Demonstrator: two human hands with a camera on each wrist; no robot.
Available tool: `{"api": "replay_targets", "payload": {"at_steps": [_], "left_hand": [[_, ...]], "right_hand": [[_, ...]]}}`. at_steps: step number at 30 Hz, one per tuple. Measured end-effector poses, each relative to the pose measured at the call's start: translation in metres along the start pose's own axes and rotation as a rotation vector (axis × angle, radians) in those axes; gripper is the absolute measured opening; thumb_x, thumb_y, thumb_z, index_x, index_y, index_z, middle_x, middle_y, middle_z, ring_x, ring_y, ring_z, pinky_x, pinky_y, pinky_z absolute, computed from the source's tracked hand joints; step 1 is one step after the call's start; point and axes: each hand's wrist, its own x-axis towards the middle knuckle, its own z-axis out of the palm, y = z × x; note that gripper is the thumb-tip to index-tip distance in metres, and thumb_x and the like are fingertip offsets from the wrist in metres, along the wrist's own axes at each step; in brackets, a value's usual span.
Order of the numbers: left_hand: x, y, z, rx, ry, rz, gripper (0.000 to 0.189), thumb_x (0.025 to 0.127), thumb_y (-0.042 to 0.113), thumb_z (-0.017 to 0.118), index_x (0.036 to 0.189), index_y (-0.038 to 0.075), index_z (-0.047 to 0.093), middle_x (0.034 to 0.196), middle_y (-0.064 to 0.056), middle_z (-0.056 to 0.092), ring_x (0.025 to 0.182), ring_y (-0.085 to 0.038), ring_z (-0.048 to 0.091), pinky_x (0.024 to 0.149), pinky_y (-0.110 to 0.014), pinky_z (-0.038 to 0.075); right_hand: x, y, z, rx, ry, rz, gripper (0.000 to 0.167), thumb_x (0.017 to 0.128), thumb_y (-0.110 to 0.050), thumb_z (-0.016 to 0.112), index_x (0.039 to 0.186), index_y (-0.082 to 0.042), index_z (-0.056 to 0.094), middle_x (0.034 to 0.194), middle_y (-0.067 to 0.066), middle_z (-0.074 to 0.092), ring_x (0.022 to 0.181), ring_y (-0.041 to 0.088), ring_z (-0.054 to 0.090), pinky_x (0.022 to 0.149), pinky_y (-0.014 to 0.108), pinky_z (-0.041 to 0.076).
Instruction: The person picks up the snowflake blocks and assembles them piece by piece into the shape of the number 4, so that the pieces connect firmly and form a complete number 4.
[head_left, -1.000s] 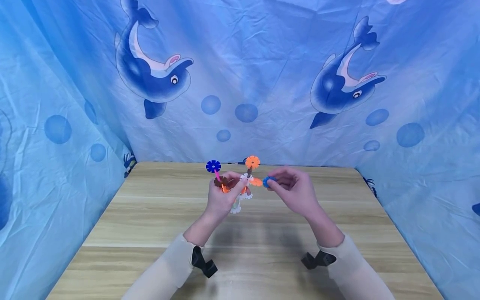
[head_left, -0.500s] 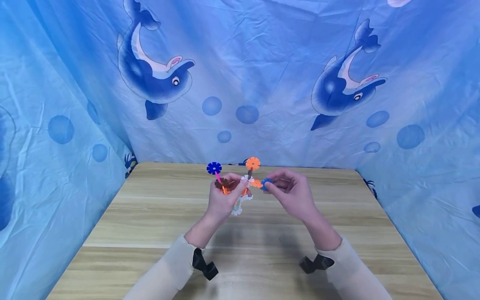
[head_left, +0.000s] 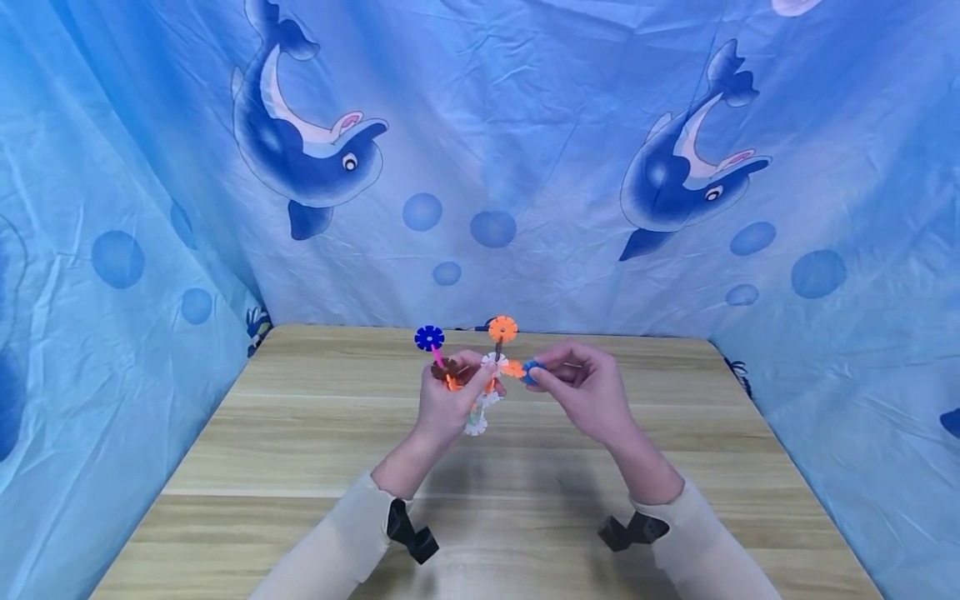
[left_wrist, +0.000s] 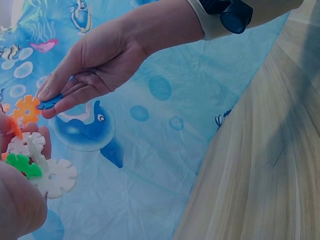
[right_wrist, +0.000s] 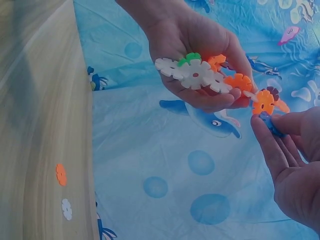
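Notched plastic snowflake discs, slotted together, form a branching model in my left hand [head_left: 444, 404], its thumb pressed over a white disc [head_left: 495, 364]. From the model rise a dark blue disc [head_left: 430, 338] on a pink piece and an orange disc [head_left: 502, 328] on a brown one. White discs [left_wrist: 61, 178] and a green disc [left_wrist: 22, 165] jut from its lower end. Between thumb and fingers, my right hand [head_left: 588, 387] pinches a blue disc [head_left: 531, 372], edge-on against an orange side disc [right_wrist: 263, 102]. Fingers partly cover the blue disc and the model's middle.
Both hands are above a wood-grain table [head_left: 300, 467]. On it lie a loose orange disc [right_wrist: 61, 175] and a loose white disc [right_wrist: 67, 209], seen in the right wrist view. A blue dolphin-print cloth [head_left: 495, 150] surrounds the table's back and sides.
My right hand has moved slightly left, bringing the blue disc from a small gap up against the orange side disc. The left hand keeps its hold, sinking slightly in the view.
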Motion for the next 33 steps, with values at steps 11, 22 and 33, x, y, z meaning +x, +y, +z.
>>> {"api": "replay_targets", "payload": {"at_steps": [11, 22, 33], "left_hand": [[-0.0007, -0.0004, 0.0023, -0.054, -0.034, 0.03, 0.02, 0.1, 0.004, 0.07, 0.097, -0.016, 0.065, 0.086, 0.006, 0.076, 0.068, -0.011, 0.075, 0.073, -0.028, 0.067], [-0.0009, 0.0015, 0.0059, -0.083, -0.056, 0.04, 0.02, 0.1, 0.0, 0.067, 0.11, -0.016, 0.061, 0.094, 0.005, 0.078, 0.074, -0.011, 0.078, 0.078, -0.029, 0.068], [-0.0034, -0.0006, 0.0051, 0.1, -0.042, 0.041, 0.047, 0.089, -0.002, 0.079, 0.131, -0.003, 0.059, 0.127, -0.025, 0.069, 0.111, -0.01, 0.069, 0.092, -0.022, 0.062]], "right_hand": [[-0.0018, 0.0011, 0.0015, 0.021, -0.012, -0.047, 0.01, 0.092, 0.014, 0.073, 0.101, 0.013, 0.07, 0.099, 0.035, 0.074, 0.085, 0.009, 0.081, 0.072, 0.039, 0.068], [-0.0032, 0.0051, 0.0024, 0.086, 0.027, -0.045, 0.009, 0.095, 0.011, 0.07, 0.104, 0.013, 0.067, 0.098, -0.007, 0.077, 0.087, 0.01, 0.081, 0.077, 0.036, 0.069], [-0.0039, 0.0083, 0.0054, 0.289, 0.195, -0.036, 0.01, 0.098, 0.011, 0.067, 0.104, 0.004, 0.064, 0.101, 0.003, 0.072, 0.096, 0.014, 0.08, 0.085, 0.04, 0.067]]}}
